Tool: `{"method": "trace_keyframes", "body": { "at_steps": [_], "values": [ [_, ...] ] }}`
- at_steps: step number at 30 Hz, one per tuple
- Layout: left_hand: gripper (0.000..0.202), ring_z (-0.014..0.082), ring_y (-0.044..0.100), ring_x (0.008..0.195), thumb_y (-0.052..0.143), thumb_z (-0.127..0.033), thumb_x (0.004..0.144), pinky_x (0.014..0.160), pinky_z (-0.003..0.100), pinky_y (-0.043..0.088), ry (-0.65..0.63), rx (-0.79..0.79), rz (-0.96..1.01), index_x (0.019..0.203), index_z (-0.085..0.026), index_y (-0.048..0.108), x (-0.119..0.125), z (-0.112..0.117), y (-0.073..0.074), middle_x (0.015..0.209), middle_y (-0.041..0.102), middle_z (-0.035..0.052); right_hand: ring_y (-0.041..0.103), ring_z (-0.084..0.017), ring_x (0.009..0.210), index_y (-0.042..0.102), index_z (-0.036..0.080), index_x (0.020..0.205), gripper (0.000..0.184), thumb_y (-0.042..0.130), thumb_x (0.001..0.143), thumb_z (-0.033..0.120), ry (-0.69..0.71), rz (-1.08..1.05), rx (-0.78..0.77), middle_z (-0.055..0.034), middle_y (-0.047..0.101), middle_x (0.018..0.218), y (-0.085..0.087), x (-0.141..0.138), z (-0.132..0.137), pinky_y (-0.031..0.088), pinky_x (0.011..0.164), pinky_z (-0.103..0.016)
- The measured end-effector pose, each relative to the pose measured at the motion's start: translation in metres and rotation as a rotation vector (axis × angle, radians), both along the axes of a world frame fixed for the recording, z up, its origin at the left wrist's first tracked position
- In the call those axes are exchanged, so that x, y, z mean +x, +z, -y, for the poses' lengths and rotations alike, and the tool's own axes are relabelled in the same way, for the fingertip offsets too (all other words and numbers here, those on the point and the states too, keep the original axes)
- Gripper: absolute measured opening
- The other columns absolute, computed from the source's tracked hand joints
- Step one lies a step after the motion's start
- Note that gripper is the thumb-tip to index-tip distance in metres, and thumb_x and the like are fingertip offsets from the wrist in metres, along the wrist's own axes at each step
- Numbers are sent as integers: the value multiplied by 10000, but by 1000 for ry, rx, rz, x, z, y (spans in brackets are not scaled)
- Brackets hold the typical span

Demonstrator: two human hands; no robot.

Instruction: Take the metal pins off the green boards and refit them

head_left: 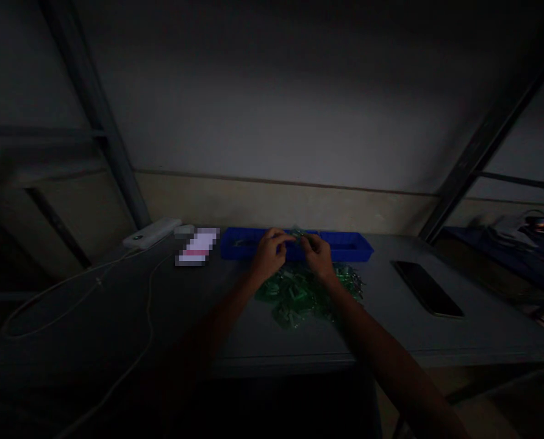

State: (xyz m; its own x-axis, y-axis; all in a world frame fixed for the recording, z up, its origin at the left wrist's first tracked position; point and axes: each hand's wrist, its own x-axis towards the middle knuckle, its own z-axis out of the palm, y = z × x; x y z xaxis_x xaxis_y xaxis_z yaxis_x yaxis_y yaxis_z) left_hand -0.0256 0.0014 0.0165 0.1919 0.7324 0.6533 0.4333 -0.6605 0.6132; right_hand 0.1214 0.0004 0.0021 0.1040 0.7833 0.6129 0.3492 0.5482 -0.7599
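Observation:
Both hands meet above the front edge of a long blue plastic tray [294,250]. My right hand [318,253] is closed, pinching a small clear-green piece [297,232] whose exact kind is too dark to tell. From the left, my left hand [272,250] reaches to the same piece, its fingers bent and closed together at the piece's edge. Below the hands a heap of green translucent pieces [297,296] lies on the grey table, with thin metallic bits showing at its right side. Some small dull parts lie in the tray's left section.
On the right of the table lies a dark phone [428,289]. A blurred-out lit screen [197,247] is left of the tray, beside a white power strip [153,234] with cables [149,305] trailing forward. A wall and metal frame posts [116,164] stand behind.

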Motion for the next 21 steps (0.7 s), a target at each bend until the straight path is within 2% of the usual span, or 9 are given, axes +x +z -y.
{"method": "trace_keyframes", "body": {
  "at_steps": [2, 5, 7, 10, 14, 17, 19, 21],
  "values": [
    [192, 170, 579, 793, 522, -245, 775, 748, 292, 459, -45, -223, 168, 802, -160, 692, 1, -1, 4, 810, 635, 56, 546, -186, 813, 678, 162, 951, 274, 480, 820, 299, -71, 112, 120, -71, 586, 861, 1, 1, 2, 445, 756, -322],
    [357, 127, 541, 564, 508, -459, 770, 501, 229, 391, -121, -555, 473, 747, -133, 652, 0, -5, 5, 667, 617, 41, 506, -191, 886, 675, 202, 1024, 291, 481, 810, 236, -105, 245, 249, -81, 503, 949, 1, 1, 5, 442, 820, -347],
    [351, 104, 508, 504, 565, -474, 717, 439, 205, 331, -135, -625, 575, 728, -129, 630, -1, -7, 3, 635, 598, 22, 475, -197, 937, 661, 237, 1065, 343, 477, 782, 176, -96, 319, 278, -79, 460, 1017, -1, 2, 6, 429, 865, -371],
    [250, 105, 511, 517, 613, -384, 688, 453, 196, 338, -105, -523, 519, 722, -137, 623, -3, -10, -1, 591, 569, -6, 437, -211, 1008, 631, 253, 1118, 441, 482, 724, 123, -65, 383, 256, -74, 427, 1070, -4, 0, 6, 392, 929, -404],
    [118, 148, 582, 704, 588, -237, 722, 654, 244, 447, 13, -260, 372, 785, -148, 633, -2, -9, -3, 725, 638, 30, 454, -225, 1009, 654, 201, 1058, 357, 576, 715, 262, -64, 261, 134, -79, 472, 1048, -4, -3, 7, 374, 941, -402],
    [151, 168, 586, 852, 553, -152, 740, 777, 289, 458, 18, -89, 211, 860, -168, 644, 2, -2, -4, 883, 649, 52, 519, -194, 848, 672, 166, 860, 324, 508, 789, 436, -3, 69, -40, -51, 559, 844, 0, -5, 6, 424, 814, -340],
    [196, 173, 571, 913, 536, -100, 730, 814, 307, 457, -11, -5, 104, 866, -181, 652, 6, 2, -5, 922, 632, 52, 508, -158, 685, 628, 156, 702, 402, 449, 810, 500, 54, -20, -143, -15, 545, 665, 3, -4, 6, 423, 674, -283],
    [222, 181, 554, 965, 555, -80, 700, 831, 317, 455, -38, 1, 66, 862, -189, 662, 8, 5, -5, 970, 613, 56, 459, -132, 585, 579, 159, 628, 416, 455, 799, 518, 74, -67, -175, 13, 502, 565, 4, -3, 4, 382, 571, -246]
  ]
}}
